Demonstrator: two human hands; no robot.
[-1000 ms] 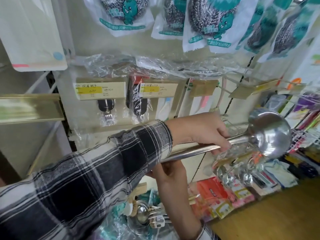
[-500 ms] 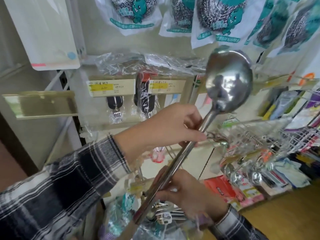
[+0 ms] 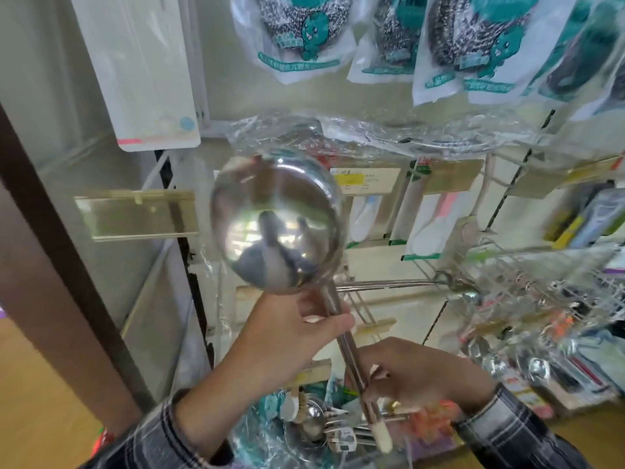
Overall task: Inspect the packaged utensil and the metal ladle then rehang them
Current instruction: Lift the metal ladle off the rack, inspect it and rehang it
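Observation:
I hold the shiny metal ladle (image 3: 275, 221) upright in front of the display wall, bowl at the top and its rounded back towards me. My left hand (image 3: 284, 336) grips the handle just under the bowl. Lower down, my right hand (image 3: 412, 374) is closed around the handle near its pale tip. Both sleeves are black and white plaid. Packaged utensils in clear wrap (image 3: 429, 218) hang on hooks behind the ladle; I cannot tell which one is the task's packaged utensil.
Scourer packs with teal print (image 3: 297, 32) hang along the top. Gold price-tag holders (image 3: 135, 213) stick out from the hooks. A bare metal hook rod (image 3: 389, 284) juts out right of the ladle. Wire baskets of goods (image 3: 541, 292) fill the right, spoons (image 3: 314, 421) sit below.
The ladle swung from lying level with its bowl to the right, up to upright. Its bowl has moved left and nearer the camera. My right hand slid down the handle.

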